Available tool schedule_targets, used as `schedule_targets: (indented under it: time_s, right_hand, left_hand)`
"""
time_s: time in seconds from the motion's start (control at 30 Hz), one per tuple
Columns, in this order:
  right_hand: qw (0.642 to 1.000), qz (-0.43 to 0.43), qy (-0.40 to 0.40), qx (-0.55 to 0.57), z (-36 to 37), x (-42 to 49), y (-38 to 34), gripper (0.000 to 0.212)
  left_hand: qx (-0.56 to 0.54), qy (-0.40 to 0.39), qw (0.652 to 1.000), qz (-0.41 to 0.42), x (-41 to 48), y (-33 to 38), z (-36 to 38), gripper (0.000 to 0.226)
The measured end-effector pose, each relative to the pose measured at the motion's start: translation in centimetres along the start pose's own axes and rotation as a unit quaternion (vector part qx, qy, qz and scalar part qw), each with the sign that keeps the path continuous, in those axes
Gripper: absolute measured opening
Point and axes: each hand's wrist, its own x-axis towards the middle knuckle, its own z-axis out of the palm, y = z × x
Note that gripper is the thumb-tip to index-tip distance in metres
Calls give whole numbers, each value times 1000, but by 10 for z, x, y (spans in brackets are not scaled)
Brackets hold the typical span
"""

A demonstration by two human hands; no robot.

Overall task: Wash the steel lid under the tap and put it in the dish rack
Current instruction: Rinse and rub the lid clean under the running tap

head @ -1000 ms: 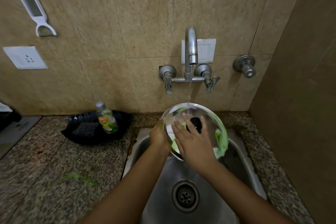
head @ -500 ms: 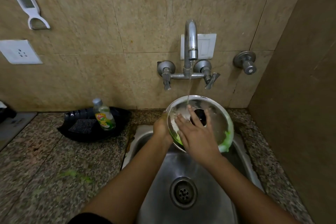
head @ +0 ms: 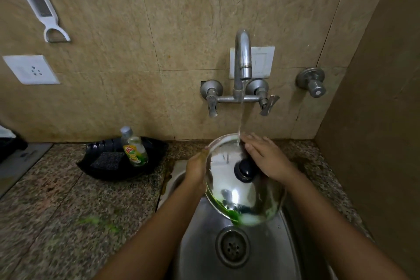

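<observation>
Rinsing under the tap, the steel lid is held tilted over the sink, domed side toward the camera, its top edge in the thin stream. The left hand grips the lid's left rim; the right hand lies open and flat on the upper dome beside the black knob. I judge the lid light and stiff but slippery: wet polished steel, with green soap clinging along its lower edge. The knob or a pinch on the rim looks the surest hold. The wall at right stands close to the sink. The table to the left is the open way out, though a black tray with a soap bottle sits near. No dish rack is in view.
</observation>
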Motion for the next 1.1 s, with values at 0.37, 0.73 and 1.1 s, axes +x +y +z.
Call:
schedule_targets:
  time_s: [0.37,0.73,1.1]
  right_hand:
    - [997,1,25,-67,-2,-12,-40,44]
    - [996,-73,7,-54,4,-15,-54,43]
    - [992,-15,115,39,-2,-4,-44,30]
  left_hand:
    - [16,-12,1000,6,-5,5,6,25]
    - [-16,-49,998,41,-4,-2,5,30]
    - [-34,-30,997,67,-13,-7,1,23]
